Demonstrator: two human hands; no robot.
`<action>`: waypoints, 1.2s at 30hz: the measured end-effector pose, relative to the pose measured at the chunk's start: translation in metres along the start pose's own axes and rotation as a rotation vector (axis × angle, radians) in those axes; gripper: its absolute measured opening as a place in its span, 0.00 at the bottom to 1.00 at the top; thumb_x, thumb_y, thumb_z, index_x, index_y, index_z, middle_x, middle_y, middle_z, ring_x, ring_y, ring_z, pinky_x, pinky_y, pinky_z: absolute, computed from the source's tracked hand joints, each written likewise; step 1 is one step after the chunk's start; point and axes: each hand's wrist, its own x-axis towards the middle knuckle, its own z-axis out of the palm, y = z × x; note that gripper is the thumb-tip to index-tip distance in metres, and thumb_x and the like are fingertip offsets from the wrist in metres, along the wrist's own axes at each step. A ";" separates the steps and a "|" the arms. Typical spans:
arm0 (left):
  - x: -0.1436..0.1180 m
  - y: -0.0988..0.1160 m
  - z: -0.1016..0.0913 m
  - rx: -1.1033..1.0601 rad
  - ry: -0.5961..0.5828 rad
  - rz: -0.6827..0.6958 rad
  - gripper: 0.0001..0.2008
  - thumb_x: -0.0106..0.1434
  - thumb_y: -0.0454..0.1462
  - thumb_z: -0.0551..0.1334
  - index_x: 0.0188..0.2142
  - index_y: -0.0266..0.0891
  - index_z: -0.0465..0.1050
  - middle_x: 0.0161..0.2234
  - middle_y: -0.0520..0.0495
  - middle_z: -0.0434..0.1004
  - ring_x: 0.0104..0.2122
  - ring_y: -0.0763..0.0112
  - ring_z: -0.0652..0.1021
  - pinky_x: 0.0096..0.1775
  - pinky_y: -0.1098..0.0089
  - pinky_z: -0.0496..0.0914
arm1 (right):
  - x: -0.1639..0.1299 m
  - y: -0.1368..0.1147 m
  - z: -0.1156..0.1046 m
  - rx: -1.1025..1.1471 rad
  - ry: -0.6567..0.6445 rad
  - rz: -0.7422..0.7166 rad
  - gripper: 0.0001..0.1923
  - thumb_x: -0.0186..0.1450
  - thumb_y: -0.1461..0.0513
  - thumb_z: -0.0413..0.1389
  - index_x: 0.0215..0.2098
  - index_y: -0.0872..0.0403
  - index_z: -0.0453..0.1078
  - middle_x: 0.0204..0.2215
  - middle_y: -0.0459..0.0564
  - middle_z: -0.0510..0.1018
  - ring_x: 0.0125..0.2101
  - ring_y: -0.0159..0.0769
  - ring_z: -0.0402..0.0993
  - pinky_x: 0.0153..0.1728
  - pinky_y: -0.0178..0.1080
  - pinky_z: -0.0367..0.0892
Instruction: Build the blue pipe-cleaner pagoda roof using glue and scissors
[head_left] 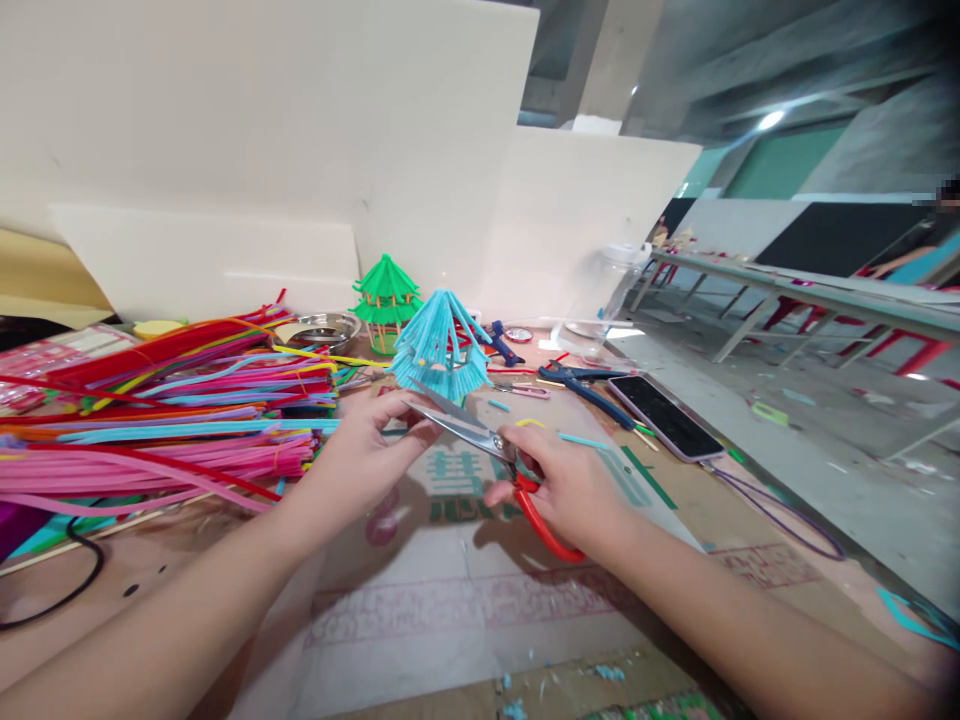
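My right hand (559,470) is wrapped round the red handles of a pair of scissors (469,430), whose metal blades are parted and point left. Close by the blade tips is my left hand (375,450), thumb and fingers pinched together; what they hold, if anything, is too small to make out. Just behind the blades stands a light-blue umbrella-shaped roof (442,345) built of fuzzy pipe cleaners. A small green tiered pavilion (387,300) with thin stick posts stands behind it to the left. Short blue pipe cleaner pieces (499,405) lie beyond my right hand.
Bundles of coloured pipe cleaners (225,460) fill the left side. Behind are a metal bowl (322,330), a glue gun (506,343) and a clear jug (600,300). Blue-handled pliers (592,390) and a phone (666,415) lie right. A printed plastic sheet (420,640) covers the board.
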 end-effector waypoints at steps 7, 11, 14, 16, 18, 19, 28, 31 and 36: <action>0.002 0.009 -0.003 0.077 -0.010 -0.009 0.12 0.62 0.45 0.61 0.32 0.40 0.76 0.32 0.48 0.79 0.35 0.63 0.78 0.33 0.68 0.71 | 0.001 0.002 -0.001 0.063 -0.057 0.114 0.19 0.62 0.55 0.60 0.52 0.46 0.70 0.32 0.47 0.81 0.31 0.40 0.77 0.31 0.36 0.65; 0.005 0.010 -0.014 0.117 0.037 -0.008 0.12 0.63 0.45 0.60 0.37 0.40 0.75 0.32 0.49 0.79 0.34 0.65 0.78 0.36 0.68 0.71 | 0.007 0.018 0.000 0.078 -0.097 0.180 0.21 0.60 0.54 0.62 0.52 0.47 0.70 0.33 0.48 0.81 0.34 0.43 0.76 0.34 0.39 0.67; 0.005 0.011 -0.022 0.019 0.099 -0.020 0.14 0.64 0.47 0.60 0.42 0.40 0.72 0.32 0.48 0.80 0.35 0.65 0.80 0.37 0.68 0.72 | 0.010 0.029 0.000 0.067 -0.138 0.107 0.23 0.59 0.54 0.63 0.52 0.47 0.71 0.42 0.51 0.79 0.40 0.43 0.75 0.40 0.41 0.68; 0.005 0.012 -0.028 -0.056 0.136 -0.030 0.15 0.64 0.48 0.61 0.43 0.40 0.69 0.33 0.47 0.81 0.36 0.64 0.81 0.38 0.68 0.72 | 0.010 0.033 -0.001 0.059 -0.179 0.050 0.23 0.60 0.58 0.62 0.54 0.48 0.71 0.43 0.53 0.78 0.42 0.43 0.74 0.41 0.41 0.69; 0.006 0.015 -0.032 -0.102 0.150 -0.052 0.15 0.63 0.48 0.62 0.42 0.41 0.67 0.33 0.46 0.82 0.37 0.63 0.81 0.38 0.67 0.72 | 0.008 0.036 -0.004 0.057 -0.227 0.017 0.24 0.62 0.62 0.59 0.57 0.49 0.69 0.42 0.54 0.77 0.42 0.42 0.74 0.42 0.40 0.69; 0.007 0.017 -0.034 -0.121 0.148 -0.067 0.16 0.62 0.49 0.62 0.41 0.41 0.66 0.33 0.46 0.82 0.36 0.62 0.82 0.37 0.67 0.72 | 0.008 0.038 -0.005 0.066 -0.249 0.003 0.25 0.63 0.63 0.57 0.59 0.49 0.68 0.42 0.53 0.76 0.42 0.41 0.74 0.43 0.40 0.69; 0.032 0.061 -0.020 -0.289 -0.067 -0.087 0.16 0.60 0.49 0.65 0.36 0.40 0.70 0.33 0.48 0.82 0.31 0.67 0.80 0.34 0.68 0.72 | 0.015 0.024 -0.030 0.215 -0.089 -0.008 0.13 0.69 0.60 0.51 0.44 0.52 0.77 0.44 0.54 0.79 0.47 0.43 0.74 0.50 0.45 0.68; 0.051 0.074 -0.011 -0.372 -0.133 -0.015 0.14 0.59 0.47 0.66 0.33 0.38 0.72 0.31 0.48 0.79 0.32 0.69 0.78 0.35 0.70 0.71 | 0.031 0.001 -0.048 0.510 -0.072 -0.019 0.16 0.71 0.56 0.49 0.45 0.53 0.76 0.42 0.52 0.82 0.44 0.40 0.76 0.48 0.43 0.69; 0.080 0.087 -0.005 -0.500 -0.092 0.018 0.13 0.54 0.44 0.70 0.31 0.38 0.71 0.27 0.52 0.74 0.25 0.75 0.74 0.29 0.74 0.68 | 0.069 -0.019 -0.068 0.902 -0.225 -0.077 0.16 0.66 0.52 0.54 0.36 0.55 0.77 0.31 0.49 0.82 0.32 0.34 0.76 0.40 0.39 0.70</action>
